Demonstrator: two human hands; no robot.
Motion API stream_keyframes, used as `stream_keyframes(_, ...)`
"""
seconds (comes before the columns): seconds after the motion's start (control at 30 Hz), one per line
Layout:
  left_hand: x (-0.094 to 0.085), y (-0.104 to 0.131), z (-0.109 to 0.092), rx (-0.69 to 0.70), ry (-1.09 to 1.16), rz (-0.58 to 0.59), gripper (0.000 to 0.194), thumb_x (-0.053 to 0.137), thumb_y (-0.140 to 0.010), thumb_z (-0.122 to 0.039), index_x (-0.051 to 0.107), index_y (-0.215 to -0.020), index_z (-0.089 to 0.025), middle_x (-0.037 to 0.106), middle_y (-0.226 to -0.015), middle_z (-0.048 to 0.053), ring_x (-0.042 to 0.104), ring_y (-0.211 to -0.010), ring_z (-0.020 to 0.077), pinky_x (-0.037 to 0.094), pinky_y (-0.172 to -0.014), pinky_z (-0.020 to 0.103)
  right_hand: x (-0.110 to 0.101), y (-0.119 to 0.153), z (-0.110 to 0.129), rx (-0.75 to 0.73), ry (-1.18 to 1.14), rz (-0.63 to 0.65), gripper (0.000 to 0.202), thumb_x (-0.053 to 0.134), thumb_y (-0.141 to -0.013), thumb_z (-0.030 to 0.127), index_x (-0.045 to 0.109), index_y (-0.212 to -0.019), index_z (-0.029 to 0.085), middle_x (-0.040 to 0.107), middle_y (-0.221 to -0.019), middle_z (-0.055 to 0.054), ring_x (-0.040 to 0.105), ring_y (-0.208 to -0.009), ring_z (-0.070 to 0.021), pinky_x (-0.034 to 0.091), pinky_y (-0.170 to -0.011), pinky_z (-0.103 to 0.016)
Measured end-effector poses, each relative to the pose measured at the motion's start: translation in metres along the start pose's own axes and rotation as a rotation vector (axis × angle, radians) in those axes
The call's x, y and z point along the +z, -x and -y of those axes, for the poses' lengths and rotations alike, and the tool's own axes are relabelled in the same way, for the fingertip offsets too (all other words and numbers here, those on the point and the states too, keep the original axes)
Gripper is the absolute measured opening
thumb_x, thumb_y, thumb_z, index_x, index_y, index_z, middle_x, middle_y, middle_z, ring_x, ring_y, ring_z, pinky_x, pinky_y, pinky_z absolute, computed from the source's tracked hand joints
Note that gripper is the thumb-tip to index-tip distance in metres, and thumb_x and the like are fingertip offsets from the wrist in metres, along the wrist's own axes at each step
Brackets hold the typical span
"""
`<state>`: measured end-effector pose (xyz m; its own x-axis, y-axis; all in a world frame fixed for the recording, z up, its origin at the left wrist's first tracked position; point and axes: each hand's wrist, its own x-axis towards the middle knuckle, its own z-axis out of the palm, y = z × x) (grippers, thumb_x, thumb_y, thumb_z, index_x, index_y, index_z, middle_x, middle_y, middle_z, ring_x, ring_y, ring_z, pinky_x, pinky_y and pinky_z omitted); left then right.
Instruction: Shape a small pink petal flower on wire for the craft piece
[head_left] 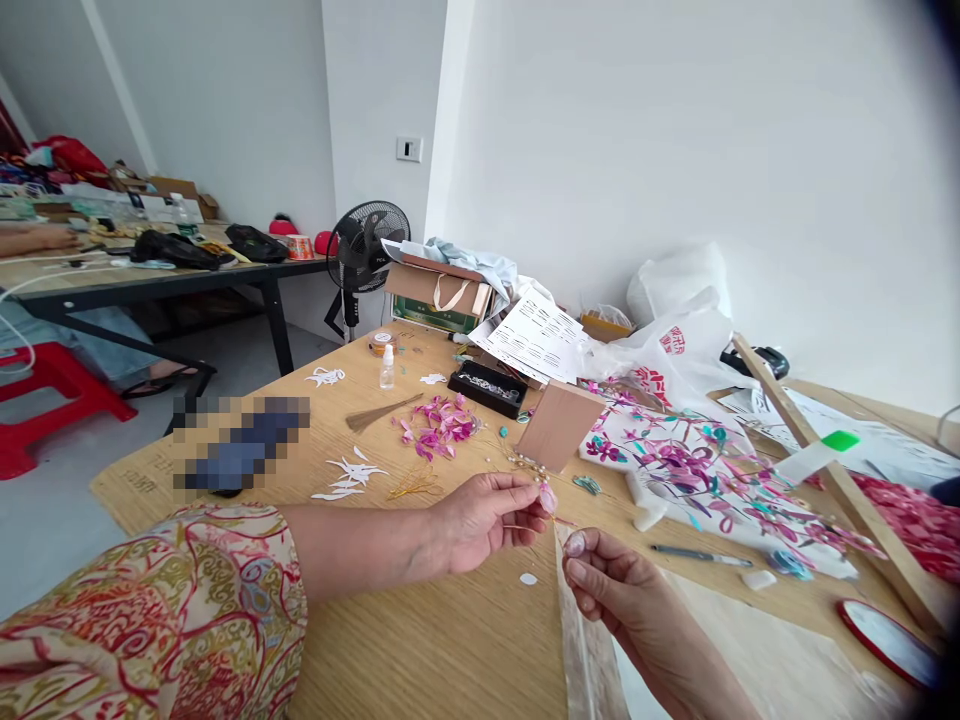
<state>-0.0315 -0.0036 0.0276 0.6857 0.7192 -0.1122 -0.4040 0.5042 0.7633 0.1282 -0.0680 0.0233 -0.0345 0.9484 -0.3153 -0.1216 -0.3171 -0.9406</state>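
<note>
My left hand (491, 520) pinches a small pale pink petal piece (548, 497) between thumb and fingertips, above the wooden table (405, 630). Thin golden wire hangs from its lower end. Just to the right, my right hand (615, 575) has thumb and index finger pressed together close to the wire's end. Whatever lies in that pinch is too fine to make out. Beyond the hands lie a pile of loose magenta petals (442, 425), a bundle of golden wire (415, 484) and white petal shapes (351, 475). A small white oval (528, 579) rests below my left hand.
Finished-looking pink flower sprays (690, 470) spread over white sheets on the right, beside a pen (701, 555) and a wooden bar (847, 490). A wooden block (560, 425), black tray (487, 390) and dropper bottle (387, 368) stand farther back. Another person's hand (37, 240) shows far left.
</note>
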Motion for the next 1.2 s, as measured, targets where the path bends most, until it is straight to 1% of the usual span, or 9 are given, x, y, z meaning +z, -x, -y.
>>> stream_keyframes(0.27, 0.000, 0.007, 0.000, 0.005, -0.048, 0.014, 0.024, 0.061, -0.068, -0.033, 0.060, -0.078, -0.011, 0.053, -0.079, 0.003, 0.050, -0.070, 0.0082, 0.034, -0.063, 0.021, 0.004, 0.002, 0.001, -0.005, 0.044, -0.061, 0.025, 0.071, -0.054, 0.036, 0.059, -0.067, 0.019, 0.047, -0.052, 0.006, 0.036, -0.045, -0.0042, 0.025, -0.045, -0.018)
stream_keyframes(0.4, 0.001, 0.009, 0.001, -0.004, -0.053, 0.012, 0.022, 0.061, -0.067, -0.031, 0.059, -0.076, -0.011, 0.053, -0.078, 0.003, 0.050, -0.070, 0.0087, 0.034, -0.063, 0.022, 0.007, 0.006, 0.002, 0.012, 0.099, -0.077, 0.026, 0.070, -0.054, 0.037, 0.060, -0.067, 0.017, 0.045, -0.049, 0.006, 0.034, -0.044, -0.0051, 0.025, -0.044, -0.019)
stream_keyframes(0.6, 0.004, 0.011, 0.000, -0.002, -0.101, 0.015, 0.022, 0.061, -0.067, -0.033, 0.059, -0.072, -0.011, 0.052, -0.076, 0.003, 0.049, -0.069, 0.0089, 0.035, -0.061, 0.022, 0.009, 0.010, 0.003, 0.009, 0.122, -0.061, 0.023, 0.069, -0.055, 0.035, 0.060, -0.065, 0.016, 0.044, -0.049, 0.007, 0.033, -0.044, -0.0042, 0.025, -0.043, -0.018)
stream_keyframes(0.8, -0.001, 0.008, 0.005, -0.009, -0.155, -0.018, 0.025, 0.065, -0.062, -0.035, 0.059, -0.068, -0.011, 0.054, -0.072, 0.002, 0.048, -0.063, 0.0081, 0.034, -0.058, 0.022, 0.009, 0.011, 0.001, 0.003, 0.152, -0.032, 0.021, 0.068, -0.056, 0.034, 0.060, -0.063, 0.017, 0.045, -0.049, 0.007, 0.034, -0.044, -0.0041, 0.025, -0.043, -0.018)
stream_keyframes(0.97, -0.001, 0.010, 0.005, 0.001, -0.157, -0.010, 0.024, 0.065, -0.062, -0.034, 0.058, -0.067, -0.011, 0.054, -0.073, 0.002, 0.048, -0.063, 0.0077, 0.034, -0.057, 0.021, 0.009, 0.013, 0.001, 0.018, 0.143, -0.008, 0.021, 0.068, -0.057, 0.036, 0.060, -0.064, 0.018, 0.045, -0.049, 0.007, 0.035, -0.044, -0.0046, 0.026, -0.043, -0.018)
stream_keyframes(1.07, 0.000, 0.012, 0.003, 0.001, -0.146, -0.006, 0.024, 0.065, -0.062, -0.034, 0.058, -0.067, -0.011, 0.054, -0.073, 0.002, 0.048, -0.063, 0.0077, 0.033, -0.057, 0.020, 0.008, 0.015, 0.002, 0.024, 0.151, -0.010, 0.021, 0.065, -0.061, 0.039, 0.060, -0.065, 0.019, 0.049, -0.055, 0.005, 0.041, -0.051, -0.0068, 0.031, -0.048, -0.018)
stream_keyframes(1.13, 0.000, 0.013, 0.002, 0.006, -0.143, -0.017, 0.024, 0.065, -0.061, -0.034, 0.058, -0.067, -0.012, 0.054, -0.072, 0.002, 0.048, -0.063, 0.0077, 0.033, -0.057, 0.020, 0.009, 0.015, 0.003, 0.001, 0.165, -0.034, 0.021, 0.063, -0.063, 0.040, 0.060, -0.068, 0.020, 0.053, -0.064, 0.003, 0.047, -0.061, -0.0095, 0.035, -0.054, -0.020)
stream_keyframes(1.2, 0.001, 0.014, 0.003, 0.009, -0.143, -0.029, 0.024, 0.065, -0.061, -0.034, 0.058, -0.066, -0.012, 0.055, -0.071, 0.001, 0.048, -0.063, 0.0078, 0.033, -0.057, 0.020, 0.011, 0.014, 0.003, -0.033, 0.187, -0.053, 0.022, 0.062, -0.064, 0.041, 0.061, -0.071, 0.020, 0.055, -0.070, 0.002, 0.050, -0.068, -0.0117, 0.037, -0.058, -0.021)
